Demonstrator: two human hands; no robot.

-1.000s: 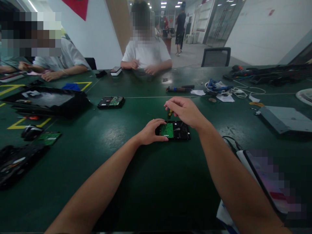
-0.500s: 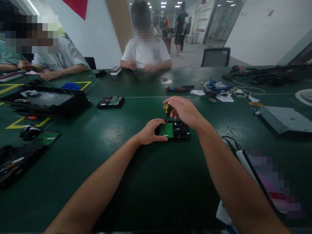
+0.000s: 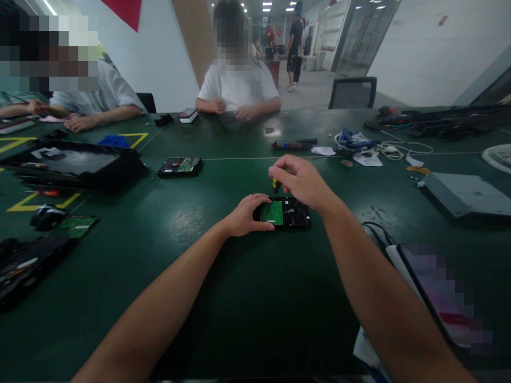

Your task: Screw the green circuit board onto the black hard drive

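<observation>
A black hard drive (image 3: 296, 214) with a green circuit board (image 3: 273, 213) lies flat on the dark green table, board side up. My left hand (image 3: 246, 215) grips its left end, thumb along the near edge and fingers at the far edge. Above the drive, my right hand (image 3: 297, 178) is closed around a yellow and black screwdriver (image 3: 275, 185). The screwdriver points down at the far edge of the circuit board, close to my left fingertips. Whether its tip touches a screw is too small to tell.
Another hard drive (image 3: 181, 166) lies farther left. A black plastic housing (image 3: 80, 165) and a loose circuit board (image 3: 80, 226) are at the left. To the right are a grey metal box (image 3: 469, 197), a phone (image 3: 435, 298) and tangled cables (image 3: 395, 151). A person (image 3: 239, 85) sits opposite.
My right hand has shifted its fingers on the screwdriver, now covering more of the handle's top, and the handle stands more upright. My left hand and the hard drive have stayed put.
</observation>
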